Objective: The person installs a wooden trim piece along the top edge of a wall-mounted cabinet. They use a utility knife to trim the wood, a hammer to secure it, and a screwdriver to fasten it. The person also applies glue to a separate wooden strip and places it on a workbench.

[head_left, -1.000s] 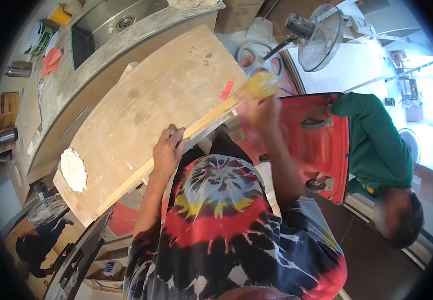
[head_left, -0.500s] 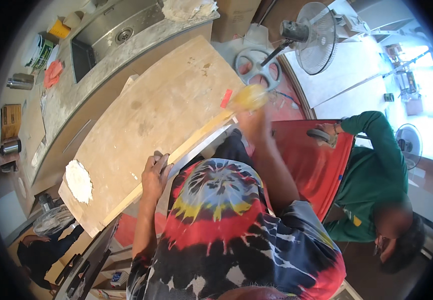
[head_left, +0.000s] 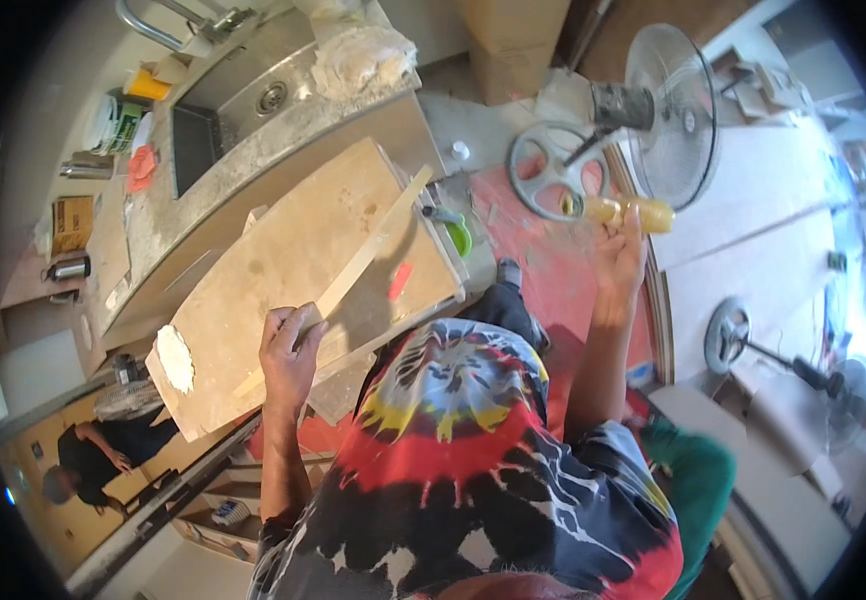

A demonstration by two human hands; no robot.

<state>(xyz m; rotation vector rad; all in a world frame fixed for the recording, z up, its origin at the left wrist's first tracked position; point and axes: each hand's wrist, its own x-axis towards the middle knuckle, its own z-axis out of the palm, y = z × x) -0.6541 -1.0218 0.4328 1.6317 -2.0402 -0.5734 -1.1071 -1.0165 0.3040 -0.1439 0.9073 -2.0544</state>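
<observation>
white patch [head_left: 176,358] sits at the left edge of the pale board [head_left: 283,240]. left hand [head_left: 291,345] grasps the wooden strip [head_left: 365,252] partway along, probably for balance; a shadow suggests the far end is raised, poking past the board's right edge near its far corner. red tape [head_left: 401,282] lies by that edge. beyond it, right hand [head_left: 621,255] grips a yellowish bottle [head_left: 650,215] sideways, apparently to keep it off the board.

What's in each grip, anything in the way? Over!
Left grip: pale strip, over board. Right grip: yellowish bottle, off to the board's right. White patch on board, apart from strip.
</observation>
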